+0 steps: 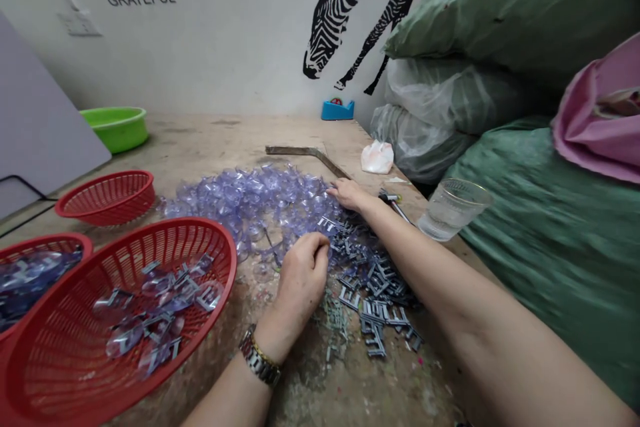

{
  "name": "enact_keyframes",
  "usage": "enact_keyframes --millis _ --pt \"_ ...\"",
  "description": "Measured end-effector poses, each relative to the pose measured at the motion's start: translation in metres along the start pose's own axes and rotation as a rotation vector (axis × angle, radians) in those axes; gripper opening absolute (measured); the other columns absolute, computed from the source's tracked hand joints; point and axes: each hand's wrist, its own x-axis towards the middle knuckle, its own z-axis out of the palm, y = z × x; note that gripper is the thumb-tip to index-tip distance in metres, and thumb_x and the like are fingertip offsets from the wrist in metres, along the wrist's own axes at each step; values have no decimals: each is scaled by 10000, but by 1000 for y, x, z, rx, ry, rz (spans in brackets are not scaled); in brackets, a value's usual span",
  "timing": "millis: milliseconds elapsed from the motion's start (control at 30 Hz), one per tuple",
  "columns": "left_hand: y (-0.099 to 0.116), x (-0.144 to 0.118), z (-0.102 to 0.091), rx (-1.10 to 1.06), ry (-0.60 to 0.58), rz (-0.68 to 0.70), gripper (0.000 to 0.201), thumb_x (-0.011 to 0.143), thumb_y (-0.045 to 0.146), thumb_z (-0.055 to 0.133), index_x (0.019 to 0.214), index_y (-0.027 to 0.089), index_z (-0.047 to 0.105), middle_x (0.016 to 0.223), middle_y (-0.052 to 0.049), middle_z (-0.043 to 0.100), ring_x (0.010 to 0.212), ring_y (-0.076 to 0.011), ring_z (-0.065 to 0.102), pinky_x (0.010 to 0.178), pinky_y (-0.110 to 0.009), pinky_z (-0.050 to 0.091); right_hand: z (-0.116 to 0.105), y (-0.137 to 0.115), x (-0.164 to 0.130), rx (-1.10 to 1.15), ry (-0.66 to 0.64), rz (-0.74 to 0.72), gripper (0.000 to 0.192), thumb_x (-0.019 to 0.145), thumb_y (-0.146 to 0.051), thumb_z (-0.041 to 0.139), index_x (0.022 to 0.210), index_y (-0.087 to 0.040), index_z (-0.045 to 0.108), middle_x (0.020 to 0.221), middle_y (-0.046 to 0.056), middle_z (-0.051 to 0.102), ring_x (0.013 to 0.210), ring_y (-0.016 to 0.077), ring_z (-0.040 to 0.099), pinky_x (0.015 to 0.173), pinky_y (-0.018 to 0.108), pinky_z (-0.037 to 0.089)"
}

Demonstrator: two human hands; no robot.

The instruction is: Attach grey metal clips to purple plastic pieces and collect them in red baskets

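My left hand (304,272), with a metal-band watch on its wrist, is closed with its fingers curled down at the front of the pile. Whatever it may hold is hidden behind the fingers. Further back, my right hand (349,194) reaches to the right edge of a heap of clear, purplish suction cups (250,193). Its fingers are drawn together at the cups, and I cannot make out what is between them. Grey plastic clips (377,312) with prongs lie heaped under my right forearm. In the large red basket (226,280) at the left are several suction cups with grey clips on them (159,320).
Another red basket (83,243) with cups and a smaller red basket (107,193) stand left. A green basin (120,137), bent metal bar (293,150), blue tape dispenser (337,111) and crumpled tissue (377,157) are farther back. A glass of water (447,210) stands beside my right forearm, near green sacks (540,227).
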Motion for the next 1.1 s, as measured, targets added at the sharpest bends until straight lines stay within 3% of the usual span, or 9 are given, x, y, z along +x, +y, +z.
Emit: enact_keyframes --millis 167,333,500,667,967,1100 --pt "1 1 -1 -2 -22 -14 160 830 127 457 774 184 596 759 -27 629 745 -155 574 714 -269 418 0 3 5 -38 -92 17 504 965 -442 360 1328 -141 539 1376 162 543 1263 265 511 1014 365 388" --pt "-2 1 -1 15 -5 3 156 814 123 467 740 186 590 725 -20 616 714 -152 565 681 -260 409 -1 2 -5 -80 -108 -37 364 948 -311 418 1220 -208 637 1326 99 600 1250 257 522 1022 344 386" --pt "-4 2 0 26 -2 13 159 816 120 474 739 182 598 737 -23 626 713 -151 563 683 -262 409 -4 3 -26 -104 -83 -26 344 944 -284 413 1179 -247 661 1285 79 632 1225 262 543 1002 356 406" --pt "-6 4 -2 20 -14 -8 162 792 86 474 735 179 594 686 -8 602 674 -145 547 684 -257 408 -14 4 -53 -96 -90 43 400 959 -318 365 1207 -170 641 1226 139 657 1142 259 605 937 331 440" --pt "-9 7 -4 55 1 9 161 784 105 471 745 180 607 703 -17 614 690 -155 550 691 -265 411 -26 5 -94 -29 -140 70 369 948 -320 394 1028 -169 720 1120 106 713 1058 240 642 864 277 454" --pt "-11 8 -4 90 13 2 156 784 113 480 735 184 610 745 -33 639 738 -173 574 706 -271 419 -29 9 -111 30 -136 64 375 954 -344 394 1038 -178 720 1136 96 709 1074 237 637 890 279 452"
